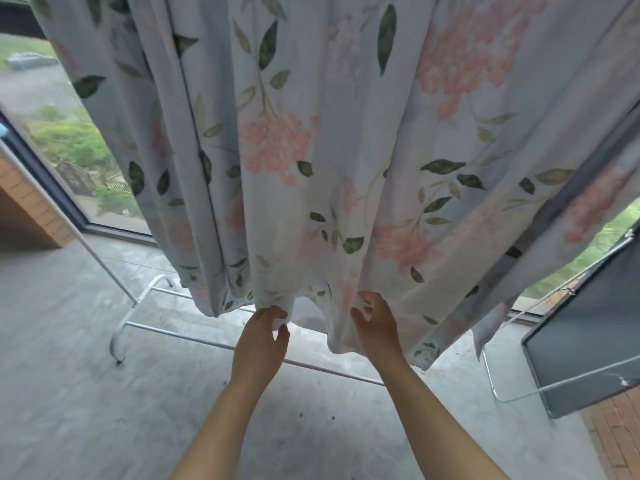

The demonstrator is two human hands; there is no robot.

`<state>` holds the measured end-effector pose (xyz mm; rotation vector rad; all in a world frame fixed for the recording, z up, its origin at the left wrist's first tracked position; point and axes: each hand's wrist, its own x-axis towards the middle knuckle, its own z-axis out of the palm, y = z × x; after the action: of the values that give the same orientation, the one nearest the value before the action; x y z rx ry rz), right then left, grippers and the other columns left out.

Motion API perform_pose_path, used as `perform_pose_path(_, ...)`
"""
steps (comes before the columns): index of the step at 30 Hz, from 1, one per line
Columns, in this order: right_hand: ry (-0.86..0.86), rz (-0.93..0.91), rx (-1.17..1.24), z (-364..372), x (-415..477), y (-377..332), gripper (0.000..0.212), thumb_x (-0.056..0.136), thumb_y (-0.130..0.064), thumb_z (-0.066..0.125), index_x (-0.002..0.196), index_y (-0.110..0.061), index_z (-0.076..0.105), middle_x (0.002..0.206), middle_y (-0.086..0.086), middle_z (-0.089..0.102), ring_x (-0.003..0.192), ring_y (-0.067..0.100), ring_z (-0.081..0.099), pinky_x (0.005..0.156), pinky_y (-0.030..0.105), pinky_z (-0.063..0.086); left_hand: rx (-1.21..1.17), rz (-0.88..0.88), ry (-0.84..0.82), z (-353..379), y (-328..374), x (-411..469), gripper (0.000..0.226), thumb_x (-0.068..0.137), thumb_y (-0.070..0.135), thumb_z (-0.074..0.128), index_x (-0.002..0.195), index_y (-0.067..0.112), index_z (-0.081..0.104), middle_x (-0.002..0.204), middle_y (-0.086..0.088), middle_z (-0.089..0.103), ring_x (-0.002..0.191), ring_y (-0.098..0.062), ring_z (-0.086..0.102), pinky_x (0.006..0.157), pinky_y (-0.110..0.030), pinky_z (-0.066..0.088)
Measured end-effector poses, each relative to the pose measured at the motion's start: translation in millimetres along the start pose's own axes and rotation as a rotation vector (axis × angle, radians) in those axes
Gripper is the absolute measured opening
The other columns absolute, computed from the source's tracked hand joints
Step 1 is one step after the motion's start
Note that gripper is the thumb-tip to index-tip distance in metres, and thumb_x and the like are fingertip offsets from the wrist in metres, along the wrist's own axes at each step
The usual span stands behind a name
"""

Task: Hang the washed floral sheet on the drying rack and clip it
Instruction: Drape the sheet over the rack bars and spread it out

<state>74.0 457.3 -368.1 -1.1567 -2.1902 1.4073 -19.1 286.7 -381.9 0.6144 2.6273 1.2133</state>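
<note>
Two grips on one hem

My left hand (263,337) pinches the hem of the floral sheet (346,150) — my right hand (375,323) curls round the cloth just beside. The sheet hangs down over the base bars of the drying rack (173,333).

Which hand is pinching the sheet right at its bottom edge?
The left hand; the right hand grips the sheet higher up, above its edge.

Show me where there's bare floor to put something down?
The widest bare floor lies left of the rack's curved foot, toward the window. Another patch lies in front of the rack's low bar. It's crowded under the sheet's hem, where the left hand and right hand grip it, and by the dark panel.
</note>
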Motion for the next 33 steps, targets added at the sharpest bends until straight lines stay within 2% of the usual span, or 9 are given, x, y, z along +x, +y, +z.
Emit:
perform_pose_path(5,0.178,-0.108,-0.036,6.6,72.1,-34.8,0.054,0.079,-0.027,0.065,0.128,-0.014,0.046,0.121,0.005,0.053,0.113,0.022,0.05,0.095,0.028,0.04,0.046,-0.066,0.039,-12.3,-6.2,83.9,0.051,0.086,0.02,0.062,0.132,0.012,0.042,0.131,-0.01,0.048,0.115,-0.03,0.053,0.092,-0.042,0.045)
perform_pose_path(8,0.292,-0.069,-0.086,15.9,116.3,-59.0,0.059,0.073,-0.042,0.061,0.123,-0.016,0.047,0.114,0.006,0.057,0.102,0.026,0.058,0.086,0.043,0.052,-0.039,-0.066,0.085,-23.3,3.9,150.5,0.072,0.082,0.022,0.066,0.142,0.008,0.028,0.137,-0.016,0.041,0.123,-0.034,0.044,0.098,-0.044,0.041)
perform_pose_path(10,0.32,-0.008,-0.198,19.3,131.0,-72.8,0.048,0.08,-0.039,0.057,0.118,-0.011,0.05,0.11,0.009,0.058,0.096,0.029,0.06,0.079,0.041,0.051,-0.056,-0.092,0.084,-26.1,11.5,185.8,0.078,0.084,0.025,0.065,0.146,0.009,0.021,0.142,-0.014,0.038,0.126,-0.032,0.04,0.099,-0.042,0.039)
perform_pose_path(12,0.346,0.027,-0.338,25.5,144.1,-80.2,0.029,0.091,-0.033,0.049,0.104,-0.008,0.055,0.097,0.011,0.063,0.089,0.031,0.061,0.069,0.033,0.045,0.05,-0.08,0.07,-26.8,14.0,216.4,0.057,0.089,0.028,0.059,0.136,0.007,0.037,0.133,-0.015,0.045,0.12,-0.033,0.046,0.092,-0.04,0.041)
perform_pose_path(14,0.384,0.034,-0.442,30.0,149.9,-81.2,0.027,0.096,-0.029,0.043,0.096,-0.007,0.057,0.09,0.013,0.064,0.086,0.032,0.063,0.065,0.03,0.041,0.239,-0.03,0.054,-26.9,12.6,232.3,0.031,0.096,0.03,0.047,0.112,0.005,0.055,0.114,-0.018,0.057,0.108,-0.036,0.054,0.083,-0.04,0.044)
perform_pose_path(16,0.404,0.025,-0.52,36.6,152.4,-78.3,0.027,0.098,-0.028,0.041,0.098,-0.007,0.058,0.091,0.012,0.065,0.087,0.032,0.063,0.067,0.032,0.043,0.353,0.028,0.026,-23.7,4.4,240.7,0.032,0.098,0.031,0.041,0.1,0.005,0.059,0.103,-0.02,0.062,0.102,-0.038,0.057,0.08,-0.041,0.046)
perform_pose_path(21,0.362,0.113,-0.652,46.5,146.0,-48.0,0.029,0.099,-0.029,0.037,0.112,-0.011,0.056,0.102,0.011,0.065,0.094,0.032,0.062,0.075,0.035,0.048,0.461,0.042,-0.098,-3.9,-29.3,240.0,0.033,0.098,0.034,0.04,0.1,0.009,0.061,0.102,-0.017,0.065,0.098,-0.036,0.06,0.077,-0.039,0.047)
perform_pose_path(27,0.378,0.204,-0.721,32.4,141.2,-17.9,0.025,0.099,-0.027,0.037,0.11,-0.014,0.056,0.098,0.009,0.064,0.091,0.03,0.063,0.068,0.028,0.038,0.525,-0.067,-0.175,4.9,-46.6,238.7,0.032,0.096,0.034,0.043,0.109,0.015,0.065,0.105,-0.012,0.067,0.099,-0.034,0.062,0.081,-0.04,0.049)
perform_pose_path(33,0.353,0.194,-0.722,27.5,137.1,-3.7,0.024,0.099,-0.028,0.036,0.104,-0.014,0.055,0.091,0.008,0.065,0.084,0.029,0.063,0.066,0.029,0.042,0.585,-0.095,-0.176,7.7,-55.7,220.7,0.032,0.097,0.031,0.041,0.111,0.013,0.064,0.105,-0.012,0.066,0.099,-0.033,0.062,0.078,-0.036,0.048)
